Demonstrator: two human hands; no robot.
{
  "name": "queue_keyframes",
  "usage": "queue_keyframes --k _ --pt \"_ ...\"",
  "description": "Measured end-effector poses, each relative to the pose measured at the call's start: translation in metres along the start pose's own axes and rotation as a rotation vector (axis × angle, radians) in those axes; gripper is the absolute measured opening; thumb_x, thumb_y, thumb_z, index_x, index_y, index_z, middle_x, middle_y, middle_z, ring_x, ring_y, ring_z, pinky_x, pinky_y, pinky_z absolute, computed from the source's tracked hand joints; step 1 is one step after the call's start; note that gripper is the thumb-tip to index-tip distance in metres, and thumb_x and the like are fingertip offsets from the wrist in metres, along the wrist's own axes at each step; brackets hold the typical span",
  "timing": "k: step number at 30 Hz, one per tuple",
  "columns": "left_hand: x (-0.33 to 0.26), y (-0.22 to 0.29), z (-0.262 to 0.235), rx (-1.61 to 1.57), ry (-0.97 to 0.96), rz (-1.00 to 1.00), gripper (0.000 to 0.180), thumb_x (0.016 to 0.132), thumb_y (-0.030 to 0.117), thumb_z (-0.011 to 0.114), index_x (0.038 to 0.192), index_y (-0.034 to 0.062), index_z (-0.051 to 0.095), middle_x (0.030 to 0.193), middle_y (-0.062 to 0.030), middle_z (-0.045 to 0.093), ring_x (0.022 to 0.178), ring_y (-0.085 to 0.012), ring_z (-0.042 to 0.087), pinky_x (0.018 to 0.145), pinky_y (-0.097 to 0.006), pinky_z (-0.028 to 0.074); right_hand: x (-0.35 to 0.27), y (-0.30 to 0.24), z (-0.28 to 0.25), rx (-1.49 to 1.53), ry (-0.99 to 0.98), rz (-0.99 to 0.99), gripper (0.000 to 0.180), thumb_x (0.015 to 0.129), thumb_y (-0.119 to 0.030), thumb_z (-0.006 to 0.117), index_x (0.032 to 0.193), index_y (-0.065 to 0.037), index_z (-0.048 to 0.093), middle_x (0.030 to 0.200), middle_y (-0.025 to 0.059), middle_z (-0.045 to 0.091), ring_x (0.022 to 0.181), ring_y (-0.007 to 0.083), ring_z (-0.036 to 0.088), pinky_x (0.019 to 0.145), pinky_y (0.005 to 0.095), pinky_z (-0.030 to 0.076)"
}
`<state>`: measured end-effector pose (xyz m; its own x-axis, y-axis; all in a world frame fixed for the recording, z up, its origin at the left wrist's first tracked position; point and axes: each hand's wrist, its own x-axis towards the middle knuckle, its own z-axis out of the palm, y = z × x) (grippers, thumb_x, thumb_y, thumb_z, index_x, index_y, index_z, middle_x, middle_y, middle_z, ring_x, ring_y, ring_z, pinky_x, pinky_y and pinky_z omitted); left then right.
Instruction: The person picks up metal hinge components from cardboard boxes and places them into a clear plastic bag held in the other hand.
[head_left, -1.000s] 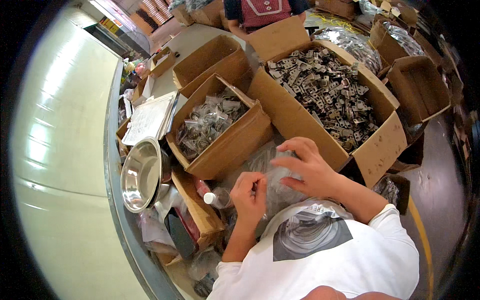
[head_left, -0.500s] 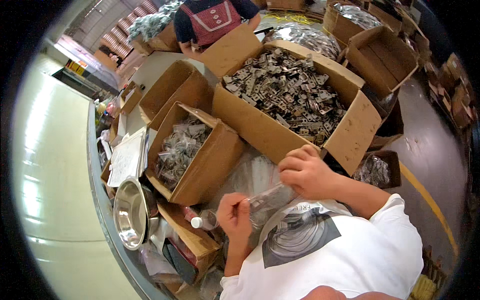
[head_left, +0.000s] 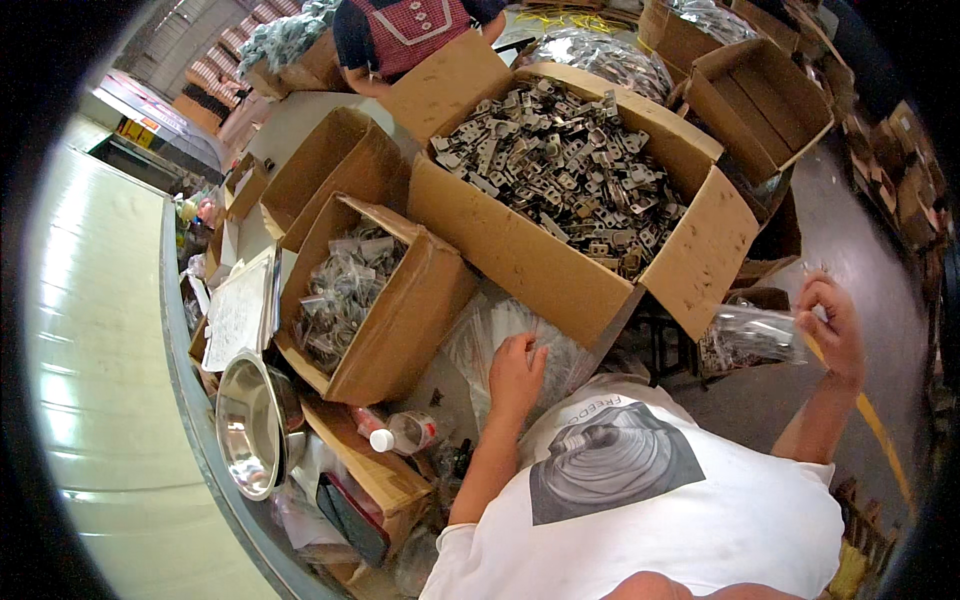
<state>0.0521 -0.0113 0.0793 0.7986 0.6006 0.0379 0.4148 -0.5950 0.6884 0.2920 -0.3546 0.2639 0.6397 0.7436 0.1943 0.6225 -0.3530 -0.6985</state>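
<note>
While the right hand pinches a filled clear plastic bag lying crosswise far right, the left hand presses flat, fingers together, on empty clear bags.

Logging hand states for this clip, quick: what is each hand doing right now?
Left hand: fingers down on the pile of clear plastic bags; grip cannot be told.
Right hand: closed on a filled clear plastic bag, held out to the side.
</note>
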Motion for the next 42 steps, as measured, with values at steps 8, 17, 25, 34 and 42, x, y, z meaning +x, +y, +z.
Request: queue_keyframes --k 8,17,25,34,42 --pt "0.004 -0.055 0.05 0.411 0.003 -0.164 0.024 0.079 0.019 0.064 0.092 -0.0002 0.059 0.095 -0.019 0.059 0.091 -0.0357 0.056 0.076 -0.045 0.047 -0.009 0.082 0.032 -0.419 -0.108 0.545 0.024 0.08 -0.02 0.063 0.08 0.003 0.054 0.079 0.0163 0.055 0.074 0.0297 0.053 0.068 0.0373 0.043" --pt "-0.007 -0.069 0.019 -0.48 0.267 -0.43 0.012 0.085 0.011 0.062 0.091 0.0 0.063 0.082 -0.0117 0.064 0.068 -0.0215 0.062 0.065 -0.033 0.051 0.073 -0.045 0.124 0.242 -0.441 -0.235 0.024 0.078 -0.021 0.07 0.083 -0.001 0.058 0.077 0.0106 0.056 0.074 0.0267 0.055 0.066 0.0332 0.044" --pt "-0.034 0.017 -0.025 -1.121 0.288 -0.352 0.017 0.09 0.012 0.06 0.092 -0.0047 0.061 0.085 -0.01 0.066 0.073 -0.0156 0.062 0.065 -0.028 0.052 0.081 -0.084 0.269 0.218 -0.281 -0.497 0.03 0.073 -0.017 0.069 0.1 -0.006 0.061 0.099 0.0145 0.058 0.093 0.0338 0.056 0.079 0.0432 0.045" --pt "-0.047 0.019 -0.029 -0.509 0.296 -0.016 0.014 0.084 0.011 0.066 0.081 -0.0027 0.066 0.073 -0.0091 0.067 0.065 -0.0125 0.061 0.061 -0.027 0.049 0.076 -0.078 0.269 0.01 -0.361 -0.66 0.019 0.078 -0.013 0.06 0.097 -0.009 0.064 0.101 0.0036 0.064 0.095 0.0205 0.059 0.085 0.0383 0.038" --pt "-0.035 0.046 -0.037 -0.274 0.17 -0.028 0.02 0.079 0.018 0.061 0.074 -0.0009 0.065 0.062 -0.0172 0.061 0.054 -0.0281 0.061 0.053 -0.037 0.046 0.064 -0.072 0.274 -0.238 -0.195 -0.574 0.015 0.075 -0.014 0.056 0.089 -0.011 0.06 0.093 0.0028 0.063 0.088 0.0202 0.059 0.085 0.0382 0.037"
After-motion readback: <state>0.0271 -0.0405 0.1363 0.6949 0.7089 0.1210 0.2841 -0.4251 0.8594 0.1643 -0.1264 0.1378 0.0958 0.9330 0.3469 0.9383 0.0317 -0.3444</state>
